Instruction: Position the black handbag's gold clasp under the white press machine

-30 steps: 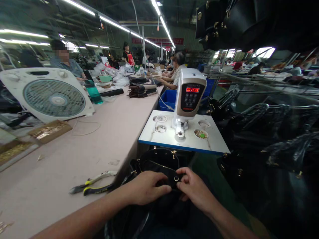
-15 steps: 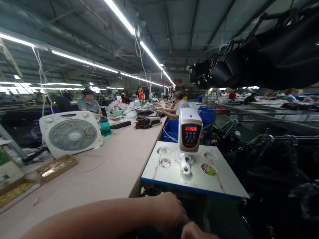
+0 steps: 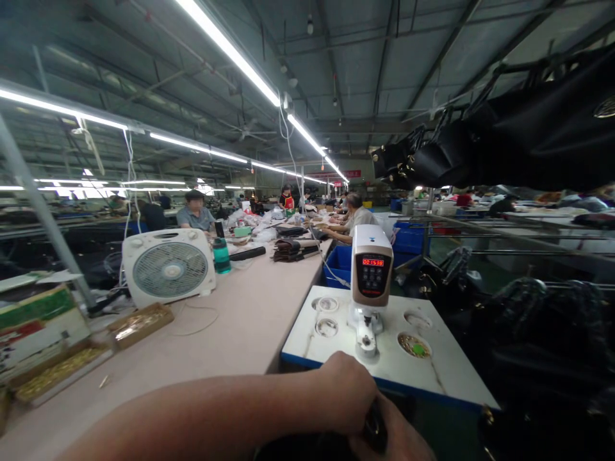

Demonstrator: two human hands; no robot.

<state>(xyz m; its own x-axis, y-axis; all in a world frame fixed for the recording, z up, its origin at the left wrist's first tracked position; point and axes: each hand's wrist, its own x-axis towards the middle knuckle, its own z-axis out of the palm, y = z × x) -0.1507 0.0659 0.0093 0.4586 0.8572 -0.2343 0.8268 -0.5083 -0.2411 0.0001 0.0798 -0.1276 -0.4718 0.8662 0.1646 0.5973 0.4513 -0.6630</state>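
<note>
One hall under a steel roof, with strip lights (image 3: 225,45) running to the far end. One long pink table (image 3: 230,339) on the left, with people (image 3: 195,214) seated along it far back. Several black bags (image 3: 528,134) hang overhead on the right, and more bags wrapped in plastic (image 3: 548,320) sit on rails below them. One white stand (image 3: 442,374), blue-edged, is butted against the table's right side, with four round cups sunk in its top. One box fan (image 3: 168,269) is on the table, tilted back, with its cord looped beside it. One press (image 3: 371,275), upright at the stand's middle, has a red display lit. One blue bin (image 3: 340,261) is behind the stand. Two flat boxes of brass fittings (image 3: 139,323) lie at the table's left edge. One teal bottle (image 3: 221,255) is just right of the fan. One left hand (image 3: 343,394) is at the stand's front edge, fingers curled shut over a dark bag (image 3: 375,428); its forearm crosses the bottom of the view and hides most of that bag. One right hand (image 3: 396,442) touches the left from below, mostly cut off by the frame, so its grip cannot be told.
</note>
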